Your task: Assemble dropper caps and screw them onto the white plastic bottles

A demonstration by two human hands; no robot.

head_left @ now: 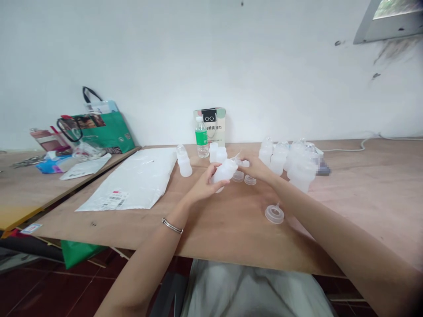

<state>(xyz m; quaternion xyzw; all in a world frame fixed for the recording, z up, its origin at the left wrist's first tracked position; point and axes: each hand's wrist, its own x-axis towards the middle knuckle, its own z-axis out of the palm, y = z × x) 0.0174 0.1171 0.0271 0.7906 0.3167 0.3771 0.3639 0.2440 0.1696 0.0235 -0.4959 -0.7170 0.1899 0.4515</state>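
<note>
My left hand is wrapped round a translucent white baby bottle, tilted with its mouth toward the right. At that mouth, my right hand has its fingers closed on a clear bottle collar with a thin pointed tip. Whether the collar is threaded on is too small to tell. Below my right hand lie two clear collars, one beside another. A third loose collar rests nearer me, under my right forearm. Behind my left hand stand white bottles without visible caps.
A capped bottle stands left, beside a white mailing bag. Several capped bottles cluster right. A water bottle and paper bag stand by the wall. A green bag sits on the left table.
</note>
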